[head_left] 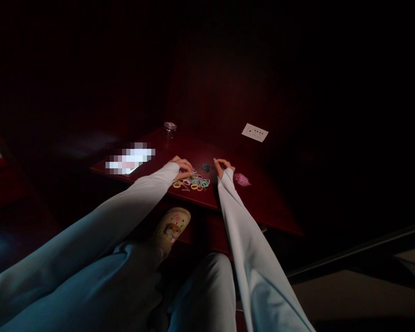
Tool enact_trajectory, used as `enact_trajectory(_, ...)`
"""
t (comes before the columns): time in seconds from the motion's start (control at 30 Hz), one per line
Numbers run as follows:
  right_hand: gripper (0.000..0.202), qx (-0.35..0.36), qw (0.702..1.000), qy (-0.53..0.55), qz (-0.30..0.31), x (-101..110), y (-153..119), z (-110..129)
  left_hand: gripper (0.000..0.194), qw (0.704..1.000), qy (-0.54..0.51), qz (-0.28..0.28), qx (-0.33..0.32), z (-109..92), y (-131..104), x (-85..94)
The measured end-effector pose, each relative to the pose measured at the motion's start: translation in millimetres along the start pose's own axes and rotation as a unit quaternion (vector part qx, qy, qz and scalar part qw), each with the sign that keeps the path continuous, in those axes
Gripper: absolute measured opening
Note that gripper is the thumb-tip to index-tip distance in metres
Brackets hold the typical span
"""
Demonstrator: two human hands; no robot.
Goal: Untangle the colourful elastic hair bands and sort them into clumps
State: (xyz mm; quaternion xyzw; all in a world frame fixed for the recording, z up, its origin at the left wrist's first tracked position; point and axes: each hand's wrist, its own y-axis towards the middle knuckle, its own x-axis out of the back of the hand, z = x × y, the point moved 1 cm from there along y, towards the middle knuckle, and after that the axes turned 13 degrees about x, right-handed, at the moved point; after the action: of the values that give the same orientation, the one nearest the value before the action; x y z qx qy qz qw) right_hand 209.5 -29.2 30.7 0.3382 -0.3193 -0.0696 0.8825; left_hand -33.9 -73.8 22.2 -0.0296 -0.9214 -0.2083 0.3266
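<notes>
On the dark red table (263,207), a pile of small coloured bands (195,183) in yellow, green, pink and purple lies near the front edge. My left hand (183,167) is at the pile's upper left, fingers bent down onto it; what its fingertips hold, if anything, is too small to make out. A small dark teal bunch (206,167) sits between my hands. Just right of it, my right hand (223,166) has thumb and forefinger curved towards each other, with something too small to name at the tips. A pink bunch (242,179) rests to the right of that hand.
A bright, pixelated flat object (129,159) lies at the table's left. At the back stands a clear jar with a lid (169,129). A white socket plate (255,132) is on the wall behind. Below the front edge are my knees and a yellow clog (173,227).
</notes>
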Motion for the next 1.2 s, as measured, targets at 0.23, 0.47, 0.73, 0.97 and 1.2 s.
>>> enact_trajectory(0.23, 0.033, -0.052, 0.996, -0.068, -0.027, -10.6, 9.1, -14.1, 0.024, 1.000, -0.002, -0.013, -0.013, 1.4, 1.8, 2.8)
enact_trajectory(0.47, 0.033, -0.020, 0.995, -0.082, -0.045, -16.6, 12.1, -11.3, 0.022, 0.999, -0.011, -0.053, 0.000, 6.3, 3.9, 3.0)
enact_trajectory(0.73, 0.056, -0.056, 0.995, -0.069, -0.046, 11.6, -10.0, 22.8, 0.022, 0.992, -0.042, -0.108, 0.058, 13.1, 4.5, 5.1)
enact_trajectory(0.97, 0.037, 0.120, 0.985, 0.013, 0.124, 6.5, -29.0, 42.3, 0.029, 0.990, -0.036, -0.106, 0.090, 20.5, 11.0, 8.8)
enact_trajectory(1.2, 0.022, 0.191, 0.965, -0.015, 0.180, -10.4, -40.2, 71.2, 0.044, 0.969, -0.114, -0.181, 0.120, 18.0, 13.0, 7.6)
